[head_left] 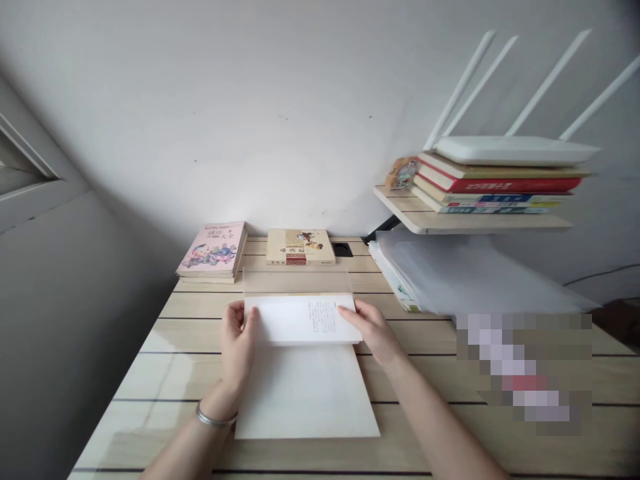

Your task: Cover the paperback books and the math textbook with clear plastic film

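A white book point(305, 387) lies in front of me on the pale wooden desk point(150, 373). Its far part, a printed flap or page point(305, 319), is folded toward me. A clear plastic sheet point(297, 281) sticks out beyond it. My left hand point(237, 347) grips the left edge of the folded part, thumb on top; a bracelet circles that wrist. My right hand point(373, 330) presses the right edge with fingers laid on the page.
A pink book stack point(214, 252) and a beige book point(300, 247) lie at the back of the desk. A pile of papers under clear film point(450, 273) sits at the right. Above it a wall shelf point(450, 223) carries books and a white router point(515, 150).
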`<state>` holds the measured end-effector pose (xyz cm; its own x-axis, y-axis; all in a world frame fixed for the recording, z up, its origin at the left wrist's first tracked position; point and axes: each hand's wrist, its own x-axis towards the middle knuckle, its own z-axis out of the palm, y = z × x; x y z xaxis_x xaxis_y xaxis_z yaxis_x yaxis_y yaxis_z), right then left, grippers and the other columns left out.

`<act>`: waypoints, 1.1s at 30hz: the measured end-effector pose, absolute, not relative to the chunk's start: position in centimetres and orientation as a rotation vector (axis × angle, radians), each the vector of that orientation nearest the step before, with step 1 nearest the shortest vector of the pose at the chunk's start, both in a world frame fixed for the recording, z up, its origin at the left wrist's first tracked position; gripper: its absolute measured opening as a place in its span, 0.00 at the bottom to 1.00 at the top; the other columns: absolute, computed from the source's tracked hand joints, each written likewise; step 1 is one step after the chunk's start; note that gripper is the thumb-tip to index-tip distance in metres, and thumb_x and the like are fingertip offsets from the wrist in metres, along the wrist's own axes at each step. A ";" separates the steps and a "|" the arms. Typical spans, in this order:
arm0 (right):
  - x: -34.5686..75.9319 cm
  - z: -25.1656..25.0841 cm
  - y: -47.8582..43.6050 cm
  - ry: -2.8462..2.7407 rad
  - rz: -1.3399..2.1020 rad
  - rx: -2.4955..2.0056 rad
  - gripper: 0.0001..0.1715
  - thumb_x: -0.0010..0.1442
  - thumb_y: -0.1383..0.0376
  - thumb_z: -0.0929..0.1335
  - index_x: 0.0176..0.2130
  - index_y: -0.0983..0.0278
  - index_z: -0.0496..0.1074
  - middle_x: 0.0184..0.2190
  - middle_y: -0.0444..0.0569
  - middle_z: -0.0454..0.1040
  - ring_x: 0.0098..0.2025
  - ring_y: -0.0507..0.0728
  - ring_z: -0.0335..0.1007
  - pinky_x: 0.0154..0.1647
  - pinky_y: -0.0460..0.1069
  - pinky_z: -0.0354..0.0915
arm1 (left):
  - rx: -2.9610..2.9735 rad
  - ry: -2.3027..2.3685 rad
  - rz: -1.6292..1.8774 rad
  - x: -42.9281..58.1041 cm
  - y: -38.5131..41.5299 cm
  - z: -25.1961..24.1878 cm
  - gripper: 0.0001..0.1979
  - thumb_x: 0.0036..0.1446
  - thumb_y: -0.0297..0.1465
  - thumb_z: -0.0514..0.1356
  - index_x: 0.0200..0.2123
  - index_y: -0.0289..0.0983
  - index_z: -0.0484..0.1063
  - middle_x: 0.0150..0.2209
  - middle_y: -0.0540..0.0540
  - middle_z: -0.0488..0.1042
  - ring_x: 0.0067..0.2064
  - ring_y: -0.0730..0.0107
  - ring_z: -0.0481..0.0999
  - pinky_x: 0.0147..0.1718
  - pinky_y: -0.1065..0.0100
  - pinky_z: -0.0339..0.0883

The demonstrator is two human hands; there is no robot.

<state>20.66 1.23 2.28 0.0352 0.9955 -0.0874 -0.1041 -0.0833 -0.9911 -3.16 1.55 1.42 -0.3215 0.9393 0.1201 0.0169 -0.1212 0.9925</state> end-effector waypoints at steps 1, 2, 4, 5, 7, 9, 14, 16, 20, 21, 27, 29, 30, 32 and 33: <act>20.9 2.2 1.4 -1.075 1.266 -1.228 0.22 0.47 0.50 0.72 0.33 0.66 0.73 0.28 0.50 0.76 0.32 0.59 0.71 0.35 0.51 0.66 | 1.132 1.396 1.554 -3.1 1.6 1.3 0.14 0.53 0.40 0.61 0.36 0.37 0.66 0.30 0.50 0.71 0.32 0.72 0.69 0.30 0.73 0.62; 21.0 2.0 1.5 -1.088 1.228 -1.248 0.22 0.47 0.50 0.72 0.32 0.66 0.74 0.28 0.50 0.76 0.32 0.59 0.71 0.34 0.51 0.65 | 1.137 1.408 1.563 -3.1 1.7 1.3 0.13 0.53 0.40 0.61 0.36 0.37 0.66 0.29 0.50 0.70 0.32 0.72 0.69 0.30 0.73 0.62; 21.0 1.3 1.7 -1.115 1.122 -1.297 0.24 0.47 0.48 0.71 0.30 0.66 0.73 0.25 0.50 0.75 0.31 0.59 0.70 0.30 0.49 0.64 | 1.139 1.423 1.575 -3.0 1.9 1.0 0.13 0.53 0.41 0.60 0.35 0.38 0.65 0.28 0.51 0.69 0.30 0.73 0.68 0.28 0.73 0.61; 20.9 0.9 1.8 -1.128 1.067 -1.323 0.24 0.48 0.47 0.70 0.28 0.66 0.72 0.24 0.49 0.74 0.29 0.58 0.69 0.28 0.49 0.63 | 1.135 1.423 1.575 -3.0 1.9 0.9 0.14 0.53 0.41 0.60 0.35 0.38 0.65 0.28 0.52 0.68 0.30 0.73 0.67 0.28 0.73 0.60; 20.6 0.2 1.8 -1.157 0.971 -1.369 0.26 0.49 0.45 0.68 0.26 0.65 0.70 0.22 0.48 0.72 0.27 0.56 0.67 0.25 0.47 0.61 | 1.124 1.425 1.571 -2.9 2.1 0.7 0.14 0.53 0.42 0.60 0.34 0.38 0.64 0.27 0.52 0.68 0.29 0.73 0.67 0.26 0.73 0.60; 20.2 -0.2 1.7 -1.165 0.874 -1.402 0.27 0.51 0.44 0.67 0.24 0.65 0.68 0.20 0.46 0.70 0.24 0.54 0.63 0.23 0.46 0.58 | 1.129 1.445 1.569 -2.8 2.2 0.5 0.14 0.53 0.42 0.60 0.34 0.38 0.63 0.25 0.53 0.66 0.27 0.74 0.66 0.25 0.73 0.59; 19.7 0.1 1.3 -1.154 0.775 -1.447 0.26 0.54 0.44 0.65 0.22 0.63 0.62 0.18 0.42 0.64 0.22 0.50 0.56 0.21 0.45 0.53 | 1.156 1.438 1.439 -3.8 2.4 1.7 0.15 0.53 0.43 0.60 0.35 0.37 0.64 0.27 0.51 0.69 0.28 0.73 0.68 0.25 0.73 0.60; 19.8 0.6 1.3 -1.145 0.824 -1.427 0.26 0.54 0.44 0.65 0.23 0.63 0.63 0.18 0.42 0.65 0.22 0.51 0.58 0.21 0.45 0.54 | 1.178 1.319 1.273 -4.5 2.4 3.0 0.18 0.48 0.41 0.64 0.38 0.36 0.66 0.33 0.47 0.73 0.34 0.68 0.73 0.30 0.71 0.65; 20.6 1.6 1.3 -1.147 1.111 -1.296 0.24 0.49 0.46 0.70 0.30 0.65 0.71 0.25 0.49 0.74 0.29 0.57 0.69 0.29 0.49 0.64 | 1.202 1.165 1.079 -5.6 2.4 4.7 0.28 0.37 0.32 0.71 0.44 0.35 0.67 0.41 0.42 0.76 0.44 0.59 0.75 0.39 0.65 0.69; 20.8 1.7 1.4 -1.144 1.158 -1.276 0.24 0.47 0.47 0.71 0.31 0.66 0.73 0.27 0.50 0.76 0.31 0.58 0.70 0.32 0.50 0.65 | 1.185 1.167 1.083 -5.6 2.4 4.7 0.28 0.37 0.32 0.71 0.44 0.35 0.67 0.41 0.41 0.77 0.43 0.59 0.76 0.39 0.65 0.69; 21.2 1.2 1.6 -1.182 1.083 -1.297 0.26 0.48 0.48 0.72 0.36 0.67 0.75 0.34 0.55 0.78 0.37 0.63 0.73 0.37 0.53 0.67 | 1.012 1.198 1.170 -4.5 2.5 3.4 0.25 0.37 0.37 0.71 0.39 0.34 0.68 0.37 0.41 0.78 0.34 0.63 0.77 0.33 0.66 0.70; 21.0 0.9 1.6 -1.197 1.000 -1.334 0.25 0.50 0.47 0.70 0.35 0.67 0.74 0.34 0.55 0.78 0.38 0.63 0.73 0.37 0.52 0.67 | 1.003 1.223 1.203 -4.3 2.5 2.9 0.25 0.38 0.38 0.70 0.39 0.33 0.68 0.37 0.42 0.78 0.33 0.65 0.77 0.32 0.67 0.69; 20.8 0.7 1.6 -1.201 0.948 -1.364 0.25 0.51 0.47 0.69 0.33 0.67 0.74 0.32 0.54 0.78 0.37 0.62 0.73 0.36 0.51 0.67 | 1.009 1.239 1.217 -4.2 2.5 2.7 0.25 0.39 0.39 0.70 0.38 0.33 0.68 0.36 0.42 0.78 0.32 0.66 0.76 0.31 0.68 0.69; 20.4 0.2 1.6 -1.197 0.854 -1.428 0.26 0.53 0.45 0.67 0.30 0.66 0.72 0.28 0.51 0.77 0.33 0.60 0.72 0.32 0.49 0.65 | 1.042 1.289 1.236 -4.1 2.6 2.2 0.23 0.40 0.41 0.69 0.36 0.34 0.67 0.32 0.45 0.77 0.30 0.68 0.75 0.28 0.71 0.67; 20.2 0.0 1.6 -1.189 0.820 -1.452 0.26 0.53 0.45 0.66 0.29 0.66 0.72 0.26 0.50 0.76 0.31 0.59 0.71 0.29 0.48 0.64 | 1.064 1.321 1.246 -4.0 2.6 2.0 0.23 0.41 0.42 0.68 0.35 0.34 0.67 0.30 0.46 0.76 0.28 0.69 0.74 0.26 0.72 0.66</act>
